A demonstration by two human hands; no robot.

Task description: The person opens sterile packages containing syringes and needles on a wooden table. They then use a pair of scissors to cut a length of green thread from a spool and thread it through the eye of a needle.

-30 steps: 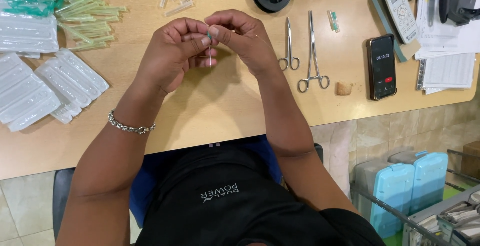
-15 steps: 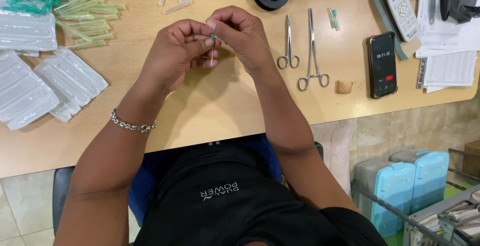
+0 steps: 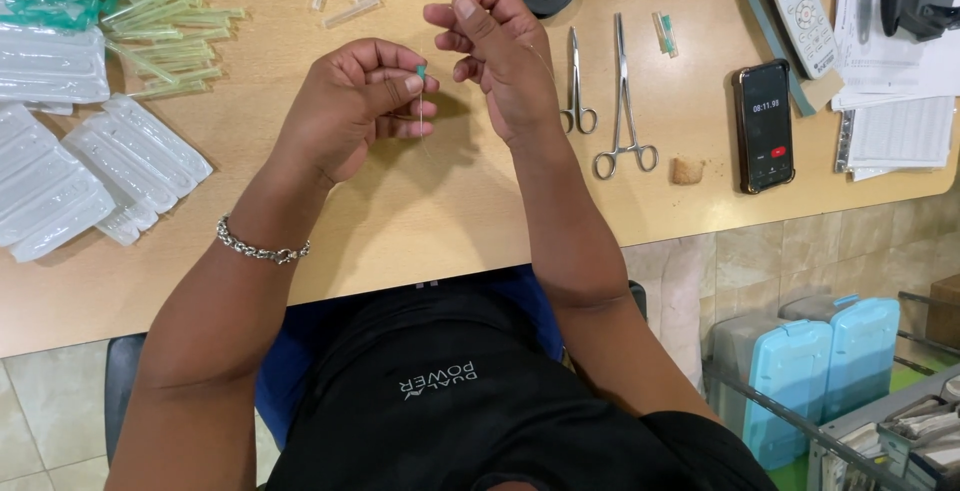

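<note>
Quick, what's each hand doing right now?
Left hand: closed, pinching a thin needle with a green hub.
Right hand: closed, fingers curled; what it holds cannot be told.

You see matt pale wooden tabletop (image 3: 420, 201) | shiny steel scissor-handled forceps (image 3: 622, 101) | clear glossy plastic blister packs (image 3: 90, 176) | thin bright metal needle with green plastic hub (image 3: 421, 91) | glossy black glass-fronted phone (image 3: 764, 125)
</note>
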